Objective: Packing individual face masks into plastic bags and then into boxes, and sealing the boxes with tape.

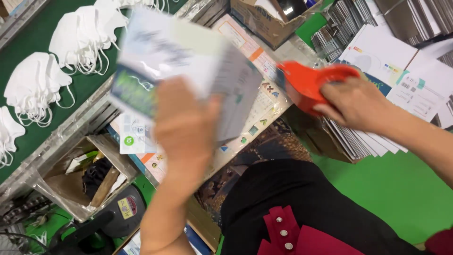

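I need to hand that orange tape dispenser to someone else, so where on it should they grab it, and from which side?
Probably by the round orange body of the tape dispenser, coming from the left, where its pointed nose sticks out uncovered. The right hand wraps the right side and underside, so that part is taken. The left hand is holding up a blurred printed box, so the approach should stay clear of it.

Head cam, looking steeply down, close over workbench (264,61), tilted view
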